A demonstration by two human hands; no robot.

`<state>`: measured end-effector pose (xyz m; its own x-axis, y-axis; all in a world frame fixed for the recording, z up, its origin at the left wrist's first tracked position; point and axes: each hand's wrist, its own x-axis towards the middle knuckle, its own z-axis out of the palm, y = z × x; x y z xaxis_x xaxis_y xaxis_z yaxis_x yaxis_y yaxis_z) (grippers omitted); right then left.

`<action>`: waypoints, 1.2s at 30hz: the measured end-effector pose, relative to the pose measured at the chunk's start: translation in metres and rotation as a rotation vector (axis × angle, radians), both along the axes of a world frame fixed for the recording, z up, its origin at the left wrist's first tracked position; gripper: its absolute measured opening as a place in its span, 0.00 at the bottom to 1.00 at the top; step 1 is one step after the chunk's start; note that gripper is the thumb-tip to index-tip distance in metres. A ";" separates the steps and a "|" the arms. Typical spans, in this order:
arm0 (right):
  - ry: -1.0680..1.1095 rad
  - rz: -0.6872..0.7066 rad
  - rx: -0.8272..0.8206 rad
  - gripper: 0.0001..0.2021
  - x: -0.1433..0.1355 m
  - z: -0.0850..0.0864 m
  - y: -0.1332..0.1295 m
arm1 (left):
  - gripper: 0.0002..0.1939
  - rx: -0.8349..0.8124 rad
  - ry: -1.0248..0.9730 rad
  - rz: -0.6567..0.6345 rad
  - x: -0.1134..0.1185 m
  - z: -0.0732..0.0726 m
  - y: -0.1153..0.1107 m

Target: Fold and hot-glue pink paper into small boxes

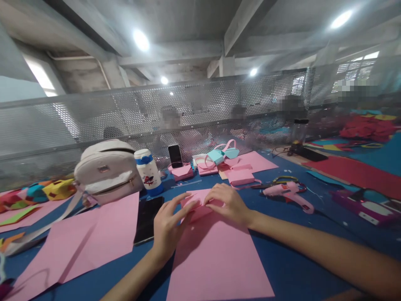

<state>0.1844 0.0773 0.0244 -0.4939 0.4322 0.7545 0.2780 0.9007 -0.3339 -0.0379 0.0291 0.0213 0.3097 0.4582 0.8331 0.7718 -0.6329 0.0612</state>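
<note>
A large pink sheet of craft paper (219, 259) lies in front of me on the blue table. At its far end both hands work on a pink folded paper piece (200, 211). My left hand (171, 221) has its thumb and fingertips closed on the piece's left side. From the right, my right hand (228, 202) pinches its upper edge with fingers bent. The fingertips of both hands nearly meet, and they partly hide the folds. Whether the piece is separate from the sheet beneath, I cannot tell.
A pink glue gun (288, 192) lies right, by scissors (285, 180). Left are a black tablet (148, 219), more pink paper (94, 238), a bottle (149, 175) and a white backpack (106, 171). Small pink paper bags (241, 176) and a phone (175, 156) stand before the perforated metal screen (200, 104).
</note>
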 end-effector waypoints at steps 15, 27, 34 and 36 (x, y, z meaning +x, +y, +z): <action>0.026 -0.050 0.002 0.04 0.001 0.000 0.001 | 0.32 -0.351 -0.256 -0.130 0.001 -0.005 0.002; 0.021 -0.094 0.115 0.05 0.004 -0.001 0.009 | 0.15 -0.751 -0.528 -0.211 0.002 -0.012 0.013; -0.051 -0.055 0.203 0.04 0.002 -0.001 0.003 | 0.21 -0.722 -0.541 -0.201 -0.002 -0.013 0.015; -0.060 -0.049 0.212 0.05 0.001 -0.002 0.003 | 0.23 -0.726 -0.529 -0.211 -0.002 -0.014 0.016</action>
